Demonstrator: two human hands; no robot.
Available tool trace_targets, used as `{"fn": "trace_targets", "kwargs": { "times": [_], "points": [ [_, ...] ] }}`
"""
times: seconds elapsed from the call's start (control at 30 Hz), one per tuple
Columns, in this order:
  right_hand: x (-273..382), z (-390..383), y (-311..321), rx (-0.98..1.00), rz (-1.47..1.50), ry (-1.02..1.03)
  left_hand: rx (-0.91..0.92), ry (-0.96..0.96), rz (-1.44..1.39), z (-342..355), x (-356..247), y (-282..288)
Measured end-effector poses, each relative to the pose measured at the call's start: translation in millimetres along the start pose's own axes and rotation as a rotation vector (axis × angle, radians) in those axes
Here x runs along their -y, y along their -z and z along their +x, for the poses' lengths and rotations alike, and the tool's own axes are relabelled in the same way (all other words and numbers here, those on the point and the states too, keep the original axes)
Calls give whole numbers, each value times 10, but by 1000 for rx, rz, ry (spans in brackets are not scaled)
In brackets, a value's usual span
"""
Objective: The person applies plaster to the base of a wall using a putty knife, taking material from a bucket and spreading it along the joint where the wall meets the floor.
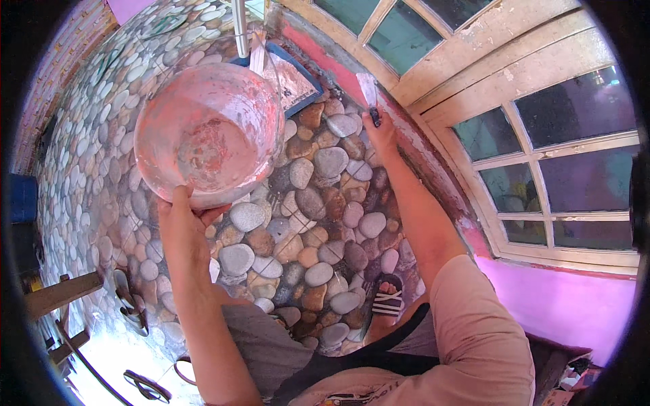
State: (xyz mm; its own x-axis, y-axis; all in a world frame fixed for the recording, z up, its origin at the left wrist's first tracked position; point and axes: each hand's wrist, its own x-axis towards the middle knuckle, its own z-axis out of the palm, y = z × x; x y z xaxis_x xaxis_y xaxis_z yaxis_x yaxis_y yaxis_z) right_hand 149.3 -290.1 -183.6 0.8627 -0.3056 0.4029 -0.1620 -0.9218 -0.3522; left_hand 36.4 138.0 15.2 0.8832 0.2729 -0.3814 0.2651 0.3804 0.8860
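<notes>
My left hand (pixel 186 223) is closed on the near rim of a wide round tub (pixel 206 132), its thumb inside the edge. The tub is tilted so its inside shows, smeared with pinkish and whitish residue. My right hand (pixel 384 135), arm stretched out, grips the dark handle of a putty knife (pixel 367 88). The knife's pale, smeared blade points away from me, at the worn red ledge (pixel 332 61) below the window. Whether the blade touches the ledge I cannot tell.
A blue-edged tray (pixel 308 98) holding pale debris sits behind the tub, beside a light upright pole (pixel 240 27). Cream window frames (pixel 487 74) with flaking paint run along the right. The floor (pixel 298 230) has a pebble pattern. Sandals (pixel 132 304) lie at left.
</notes>
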Motion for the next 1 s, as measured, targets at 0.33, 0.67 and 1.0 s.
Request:
{"fn": "trace_targets", "kwargs": {
  "times": [0.33,0.67,1.0],
  "points": [
    [63,107,261,286,303,-185,-10,6,28,-17,-48,27],
    [-319,268,216,471,545,-389,3,16,69,-20,-22,-15],
    [-644,342,100,475,480,-288,-10,26,101,-25,21,-85]
  ]
}}
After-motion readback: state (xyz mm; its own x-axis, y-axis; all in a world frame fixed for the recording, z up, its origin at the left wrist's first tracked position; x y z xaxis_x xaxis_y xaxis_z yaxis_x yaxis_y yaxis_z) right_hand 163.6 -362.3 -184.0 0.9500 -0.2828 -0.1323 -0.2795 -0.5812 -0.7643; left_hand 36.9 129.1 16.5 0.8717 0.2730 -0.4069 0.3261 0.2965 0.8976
